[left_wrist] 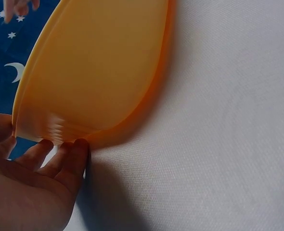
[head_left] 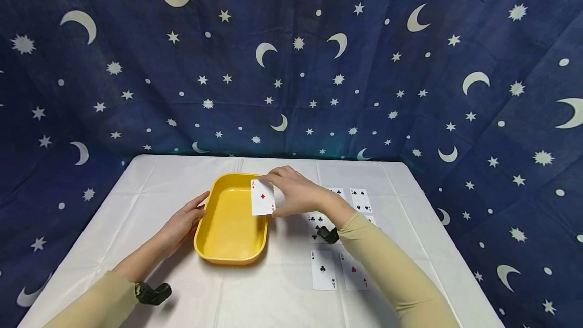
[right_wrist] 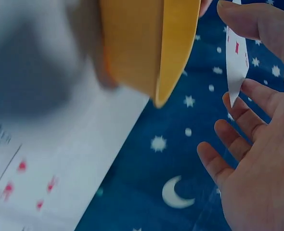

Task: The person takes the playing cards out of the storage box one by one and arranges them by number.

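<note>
My right hand holds a playing card, the ace of diamonds, by its edges over the right side of a yellow tray. The right wrist view shows the card nearly edge-on between thumb and fingertips, the other fingers loosely bent. On the tray's left side, my left hand grips the wall, one digit at the rim and fingertips low on the outside. Its fingertips press against the yellow wall in the left wrist view. The tray's visible floor is bare.
To the right, several cards lie face up in rows, partly hidden under my right forearm. The ace of clubs and ace of hearts are nearest, a spades card at the back. A white cloth covers the table before a dark blue curtain.
</note>
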A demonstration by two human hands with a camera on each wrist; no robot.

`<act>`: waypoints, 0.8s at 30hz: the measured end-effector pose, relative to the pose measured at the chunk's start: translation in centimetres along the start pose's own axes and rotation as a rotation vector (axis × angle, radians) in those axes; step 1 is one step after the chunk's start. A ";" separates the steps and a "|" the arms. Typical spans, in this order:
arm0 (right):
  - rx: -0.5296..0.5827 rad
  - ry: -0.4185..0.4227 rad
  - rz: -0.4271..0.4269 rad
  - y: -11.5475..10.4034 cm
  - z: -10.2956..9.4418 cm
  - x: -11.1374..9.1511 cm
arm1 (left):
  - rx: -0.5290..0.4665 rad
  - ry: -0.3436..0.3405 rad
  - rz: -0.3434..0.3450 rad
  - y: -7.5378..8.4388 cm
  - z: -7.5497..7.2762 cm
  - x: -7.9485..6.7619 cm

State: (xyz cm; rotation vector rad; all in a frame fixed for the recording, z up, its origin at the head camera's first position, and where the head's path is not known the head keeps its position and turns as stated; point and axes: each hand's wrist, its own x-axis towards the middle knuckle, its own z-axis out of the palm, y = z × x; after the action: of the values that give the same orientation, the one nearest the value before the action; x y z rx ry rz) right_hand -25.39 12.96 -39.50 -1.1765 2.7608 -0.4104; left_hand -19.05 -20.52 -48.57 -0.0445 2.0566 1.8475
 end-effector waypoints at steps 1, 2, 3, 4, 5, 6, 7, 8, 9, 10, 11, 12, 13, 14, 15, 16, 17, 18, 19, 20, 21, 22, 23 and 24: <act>0.000 0.007 0.012 0.4 -0.2 -0.7 | -0.001 -0.001 -0.001 0.0 0.0 0.0; 0.004 0.012 0.024 0.8 -0.5 -1.3 | -0.002 -0.002 -0.001 0.0 0.1 0.0; 0.008 0.017 0.038 1.2 -0.8 -1.9 | -0.002 -0.001 -0.003 0.0 0.1 0.0; 0.013 0.022 0.052 1.5 -1.0 -2.6 | -0.003 -0.002 -0.003 0.0 0.1 0.0; 0.017 0.026 0.065 1.9 -1.2 -3.2 | -0.001 -0.001 -0.004 0.1 0.1 0.0; 0.021 0.029 0.076 2.3 -1.3 -3.8 | 0.001 0.001 -0.006 0.1 0.1 -0.1; 0.025 0.032 0.084 2.6 -1.4 -4.4 | 0.001 0.002 -0.007 0.1 0.2 -0.1; 0.031 0.033 0.092 3.0 -1.6 -5.0 | 0.003 0.002 -0.008 0.1 0.2 -0.1; 0.034 0.034 0.099 3.3 -1.7 -5.6 | 0.005 0.003 -0.009 0.1 0.2 -0.1; 0.036 0.035 0.106 3.7 -1.8 -6.3 | 0.006 0.003 -0.011 0.1 0.3 -0.1; 0.037 0.037 0.113 4.0 -1.8 -6.9 | 0.007 0.003 -0.013 0.1 0.3 0.0; 0.036 0.037 0.121 4.3 -1.8 -7.6 | 0.005 0.002 -0.013 0.1 0.3 0.0; 0.032 0.037 0.128 4.7 -1.9 -8.4 | 0.004 0.002 -0.013 0.1 0.3 0.0; 0.034 0.034 0.143 4.9 -1.9 -9.2 | 0.005 0.000 -0.013 0.0 0.3 0.0; 0.032 0.031 0.156 5.2 -1.9 -10.0 | 0.003 0.000 -0.013 0.0 0.3 0.0; 0.030 0.028 0.164 5.5 -1.8 -10.8 | 0.003 0.000 -0.013 0.0 0.3 0.0; 0.025 0.023 0.174 5.9 -1.7 -11.7 | 0.002 0.000 -0.013 0.0 0.3 0.0; 0.022 0.016 0.184 6.3 -1.5 -12.7 | 0.003 0.001 -0.013 -0.1 0.2 0.0; 0.020 0.011 0.194 6.7 -1.3 -13.6 | 0.007 0.001 -0.013 -0.1 0.2 -0.1; 0.021 0.007 0.205 7.0 -1.1 -14.6 | 0.010 0.000 -0.014 -0.1 0.2 -0.1; 0.016 0.006 0.215 7.5 -0.8 -15.7 | 0.010 -0.001 -0.014 -0.1 0.1 -0.1; 0.012 0.007 0.225 7.9 -0.5 -16.7 | 0.015 -0.002 -0.013 -0.1 0.1 0.0; 0.009 0.008 0.242 8.2 -0.2 -17.7 | 0.016 -0.003 -0.013 -0.1 0.1 0.0; 0.008 0.013 0.253 8.5 0.1 -18.8 | 0.018 -0.007 -0.011 -0.1 0.1 0.1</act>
State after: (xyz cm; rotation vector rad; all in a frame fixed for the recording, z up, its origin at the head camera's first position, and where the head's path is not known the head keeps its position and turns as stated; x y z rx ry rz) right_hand -18.27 32.13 -42.11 -0.8097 2.8658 -0.4011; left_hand -19.05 -20.44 -48.73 -0.0448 2.0641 1.8206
